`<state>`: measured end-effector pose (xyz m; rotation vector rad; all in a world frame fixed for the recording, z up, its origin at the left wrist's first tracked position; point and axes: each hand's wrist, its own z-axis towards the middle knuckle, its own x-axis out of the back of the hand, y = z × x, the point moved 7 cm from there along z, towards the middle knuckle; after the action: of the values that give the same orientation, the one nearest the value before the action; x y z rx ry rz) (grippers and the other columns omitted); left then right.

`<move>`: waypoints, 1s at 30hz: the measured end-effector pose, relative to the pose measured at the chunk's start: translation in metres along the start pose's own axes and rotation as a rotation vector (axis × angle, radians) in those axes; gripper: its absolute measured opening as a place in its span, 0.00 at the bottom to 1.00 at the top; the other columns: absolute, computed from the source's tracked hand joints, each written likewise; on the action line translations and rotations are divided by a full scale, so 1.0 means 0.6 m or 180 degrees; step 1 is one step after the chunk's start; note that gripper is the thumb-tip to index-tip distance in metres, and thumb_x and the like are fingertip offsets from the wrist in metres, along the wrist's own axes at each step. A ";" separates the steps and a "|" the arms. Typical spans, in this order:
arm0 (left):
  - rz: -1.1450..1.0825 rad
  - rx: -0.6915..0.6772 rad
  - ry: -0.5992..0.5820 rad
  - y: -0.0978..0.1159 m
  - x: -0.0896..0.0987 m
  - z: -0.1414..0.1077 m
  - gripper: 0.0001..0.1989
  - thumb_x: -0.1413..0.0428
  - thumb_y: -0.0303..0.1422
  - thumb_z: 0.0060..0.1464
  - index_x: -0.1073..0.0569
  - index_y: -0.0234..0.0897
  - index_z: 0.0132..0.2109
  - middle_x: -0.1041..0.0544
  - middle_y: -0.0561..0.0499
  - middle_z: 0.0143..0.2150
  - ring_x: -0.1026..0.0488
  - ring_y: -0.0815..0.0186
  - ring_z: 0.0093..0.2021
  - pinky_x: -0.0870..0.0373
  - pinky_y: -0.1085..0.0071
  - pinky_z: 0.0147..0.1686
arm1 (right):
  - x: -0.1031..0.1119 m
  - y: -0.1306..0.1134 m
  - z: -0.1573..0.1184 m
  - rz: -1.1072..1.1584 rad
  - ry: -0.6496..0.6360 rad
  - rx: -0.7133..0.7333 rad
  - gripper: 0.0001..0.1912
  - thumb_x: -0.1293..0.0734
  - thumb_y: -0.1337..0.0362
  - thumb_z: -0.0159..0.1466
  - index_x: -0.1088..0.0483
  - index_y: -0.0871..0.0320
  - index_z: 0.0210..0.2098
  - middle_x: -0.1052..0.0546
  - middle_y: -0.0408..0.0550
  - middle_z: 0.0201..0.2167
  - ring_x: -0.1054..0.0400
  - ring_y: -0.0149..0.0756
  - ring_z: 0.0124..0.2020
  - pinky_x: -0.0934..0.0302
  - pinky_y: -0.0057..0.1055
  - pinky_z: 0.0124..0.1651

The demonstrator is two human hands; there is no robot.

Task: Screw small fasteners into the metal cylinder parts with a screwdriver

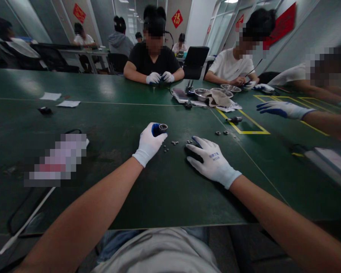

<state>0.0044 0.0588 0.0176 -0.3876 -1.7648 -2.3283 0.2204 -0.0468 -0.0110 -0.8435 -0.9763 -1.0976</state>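
In a white and blue work glove, my left hand (151,142) is closed round a dark cylindrical metal part (163,127). The part's hollow, ring-shaped top faces up. Several tiny metal rings or nuts (174,143) lie on the green table just right of that hand. My gloved right hand (208,157) hovers low or rests at the table, fingers apart, with nothing visible in them. Beyond its fingertips is another small cluster of the tiny rings (189,141). Two larger dark rings (222,133) lie farther back to the right.
A dark cylindrical tool or part (234,119) lies by yellow tape lines (255,132). Metal bowls (201,93) and a cloth (219,98) stand farther back. From the right reaches a co-worker's gloved hand (285,109). Papers (50,96) and a cord (25,231) are on the left.
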 end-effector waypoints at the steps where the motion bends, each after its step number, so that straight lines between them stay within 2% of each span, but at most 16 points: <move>1: -0.0005 -0.0007 0.0004 0.000 0.000 0.000 0.14 0.34 0.24 0.50 0.24 0.36 0.44 0.16 0.46 0.46 0.20 0.57 0.49 0.27 0.55 0.59 | -0.001 0.001 0.001 -0.0028 -0.0013 -0.0049 0.28 0.37 0.47 0.70 0.25 0.53 0.63 0.32 0.61 0.70 0.38 0.64 0.68 0.42 0.62 0.66; 5: 0.0000 -0.0040 -0.0002 -0.001 -0.001 0.002 0.13 0.34 0.24 0.50 0.24 0.36 0.44 0.16 0.46 0.45 0.20 0.57 0.48 0.27 0.55 0.59 | -0.004 0.017 0.007 -0.0053 0.0049 -0.0412 0.31 0.38 0.47 0.71 0.28 0.58 0.66 0.31 0.63 0.69 0.37 0.65 0.67 0.40 0.61 0.65; 9: 0.0051 -0.0034 0.0010 -0.004 0.000 0.004 0.14 0.34 0.25 0.50 0.23 0.36 0.45 0.17 0.44 0.46 0.20 0.56 0.49 0.27 0.54 0.59 | -0.008 0.026 0.012 0.0005 0.0033 -0.0564 0.34 0.39 0.45 0.70 0.30 0.62 0.66 0.29 0.63 0.68 0.36 0.63 0.66 0.39 0.59 0.65; 20: 0.0066 -0.0061 -0.0019 -0.003 0.000 0.002 0.14 0.34 0.25 0.50 0.24 0.36 0.45 0.17 0.44 0.47 0.20 0.56 0.50 0.28 0.54 0.60 | -0.010 0.017 0.016 -0.0030 -0.0207 -0.0508 0.35 0.39 0.45 0.70 0.32 0.61 0.68 0.31 0.63 0.70 0.39 0.64 0.70 0.42 0.60 0.69; 30: 0.0019 -0.0057 0.0007 -0.001 0.001 0.002 0.13 0.34 0.24 0.49 0.23 0.36 0.44 0.16 0.45 0.45 0.20 0.57 0.49 0.27 0.53 0.59 | -0.016 0.017 0.014 -0.0026 -0.0176 -0.0452 0.37 0.40 0.42 0.70 0.33 0.58 0.70 0.33 0.63 0.71 0.40 0.63 0.70 0.43 0.59 0.69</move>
<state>0.0038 0.0603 0.0175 -0.3925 -1.7405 -2.3411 0.2272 -0.0334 -0.0177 -0.9902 -0.9564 -1.1663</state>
